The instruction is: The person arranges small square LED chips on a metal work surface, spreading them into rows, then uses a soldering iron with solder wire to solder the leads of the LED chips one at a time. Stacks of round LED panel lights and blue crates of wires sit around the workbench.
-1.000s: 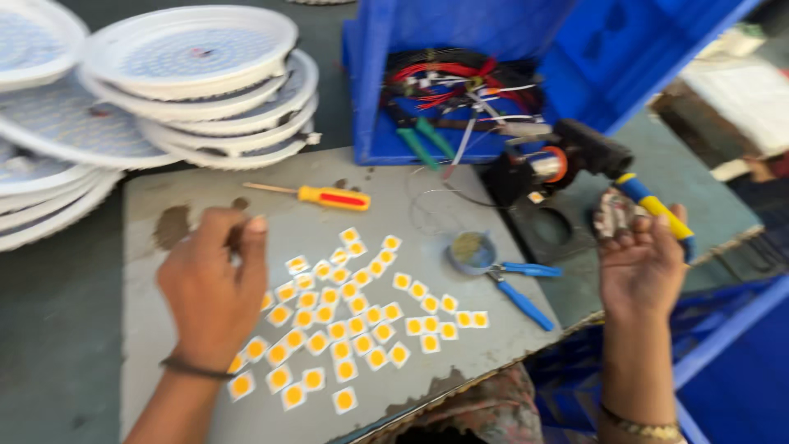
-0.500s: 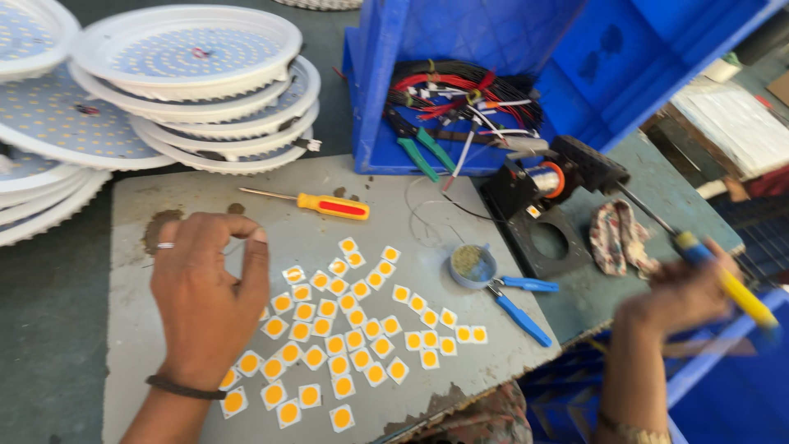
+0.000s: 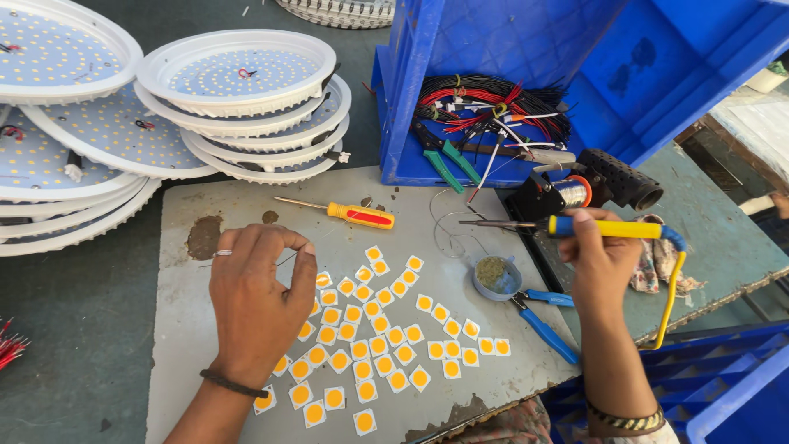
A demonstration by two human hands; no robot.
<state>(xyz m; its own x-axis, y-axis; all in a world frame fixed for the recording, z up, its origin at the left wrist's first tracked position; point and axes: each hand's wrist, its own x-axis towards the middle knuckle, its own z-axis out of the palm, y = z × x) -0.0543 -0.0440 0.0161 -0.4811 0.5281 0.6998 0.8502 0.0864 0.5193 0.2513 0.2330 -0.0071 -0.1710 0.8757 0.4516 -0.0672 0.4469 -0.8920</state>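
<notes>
- Yellow and white little chip squares [image 3: 386, 329] lie in loose rows on the grey metal plate [image 3: 246, 205], from its middle down to its near edge. The squares at the near edge could slide off if the plate gets bumped.
- The left hand [image 3: 259, 300] rests on the squares at the left of the bunch, fingers curled in. I cannot tell if it pinches one. A push from that hand could mess up the rows.
- The right hand [image 3: 600, 259] is closed around the soldering iron [image 3: 575, 226] with the yellow and blue handle. Its thin tip points left, over the far right part of the plate. The tip may be hot, so it could burn a finger or a square it touches by mistake.
- The iron's yellow cord [image 3: 670, 300] hangs past the right edge. It could catch on the blue pliers [image 3: 542, 321] or tip the small round pot [image 3: 496, 275] just beside them.
- The orange screwdriver [image 3: 353, 214] near the far edge could roll.
</notes>
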